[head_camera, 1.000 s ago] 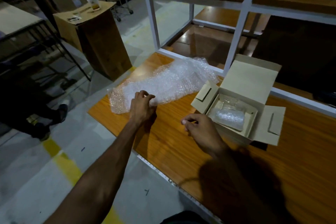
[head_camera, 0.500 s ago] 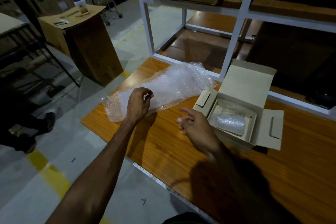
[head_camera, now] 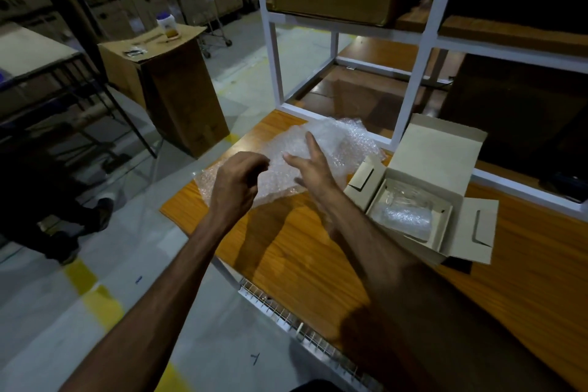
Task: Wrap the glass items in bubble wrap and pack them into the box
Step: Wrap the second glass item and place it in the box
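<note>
A sheet of clear bubble wrap (head_camera: 346, 140) lies crumpled on the wooden table (head_camera: 318, 258) near its far left corner. My left hand (head_camera: 235, 188) hovers over the sheet's near end with fingers curled and nothing held. My right hand (head_camera: 313, 165) reaches over the middle of the sheet, fingers spread. To the right stands a small open cardboard box (head_camera: 442, 162) with its lid and side flaps up. Inside it lies a bubble-wrapped item (head_camera: 402, 216) next to a bare glass item (head_camera: 401, 196).
A white metal shelf frame (head_camera: 413, 89) rises right behind the bubble wrap and box. A tall brown carton (head_camera: 171, 89) with a jar (head_camera: 167, 24) on it stands on the floor to the left. A person's feet (head_camera: 79, 226) are at the far left.
My right hand moved from beside the box leftward and forward over the bubble wrap, fingers opening. My left hand lifted off the sheet's near edge.
</note>
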`<state>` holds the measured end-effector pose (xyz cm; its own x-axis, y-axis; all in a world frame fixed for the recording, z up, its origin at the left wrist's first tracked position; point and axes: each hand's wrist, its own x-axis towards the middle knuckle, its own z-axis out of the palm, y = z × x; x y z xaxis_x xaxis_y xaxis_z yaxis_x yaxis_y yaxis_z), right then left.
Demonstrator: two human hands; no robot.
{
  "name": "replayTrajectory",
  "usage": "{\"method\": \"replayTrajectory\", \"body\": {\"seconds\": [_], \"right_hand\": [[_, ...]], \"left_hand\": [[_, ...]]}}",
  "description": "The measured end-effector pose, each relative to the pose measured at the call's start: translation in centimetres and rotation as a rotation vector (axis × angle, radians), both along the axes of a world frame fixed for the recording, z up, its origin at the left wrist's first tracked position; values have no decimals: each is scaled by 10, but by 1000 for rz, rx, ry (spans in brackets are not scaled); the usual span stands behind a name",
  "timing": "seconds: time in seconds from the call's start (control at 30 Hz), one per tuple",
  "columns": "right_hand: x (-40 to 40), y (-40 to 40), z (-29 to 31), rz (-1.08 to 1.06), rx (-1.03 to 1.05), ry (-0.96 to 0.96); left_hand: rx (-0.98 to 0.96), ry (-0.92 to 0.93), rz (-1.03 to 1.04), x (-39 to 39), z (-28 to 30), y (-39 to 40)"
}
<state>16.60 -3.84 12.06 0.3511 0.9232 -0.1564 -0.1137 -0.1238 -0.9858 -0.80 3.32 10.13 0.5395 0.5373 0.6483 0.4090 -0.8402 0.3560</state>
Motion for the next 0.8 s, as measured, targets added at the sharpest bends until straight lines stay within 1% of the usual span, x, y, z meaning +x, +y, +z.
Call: {"method": "replayTrajectory", "body": {"seconds": [0.03, 0.1, 0.17, 0.27, 0.37, 0.53, 0.67, 0.73, 0.8], "right_hand": [[2, -2, -1, -30, -2, -94], [5, -11, -3, -63, -20, -340], [7, -27, -1, -76, -60, -528], [7, -61, -4, -103, -74, -636], [7, -106, -8, -156, -108, -810], [21, -177, -26, -305, -210, -1078], [35, -224, -49, -293, -291, -1175], [39, -249, -61, -269, -363, -1228], [39, -272, -76, -255, -392, -1242]], "left_hand": [[58, 36, 22, -7, 1, -1], [161, 102, 78, -21, 2, -1], [220, 163, 124, -33, 0, -1], [262, 223, 137, -45, -9, -3], [310, 254, 119, -46, -23, -13], [297, 288, 79, -39, -47, -36], [255, 338, 58, -32, -60, -60], [204, 352, 42, -28, -67, -76], [150, 398, 39, -27, -74, -95]]}}
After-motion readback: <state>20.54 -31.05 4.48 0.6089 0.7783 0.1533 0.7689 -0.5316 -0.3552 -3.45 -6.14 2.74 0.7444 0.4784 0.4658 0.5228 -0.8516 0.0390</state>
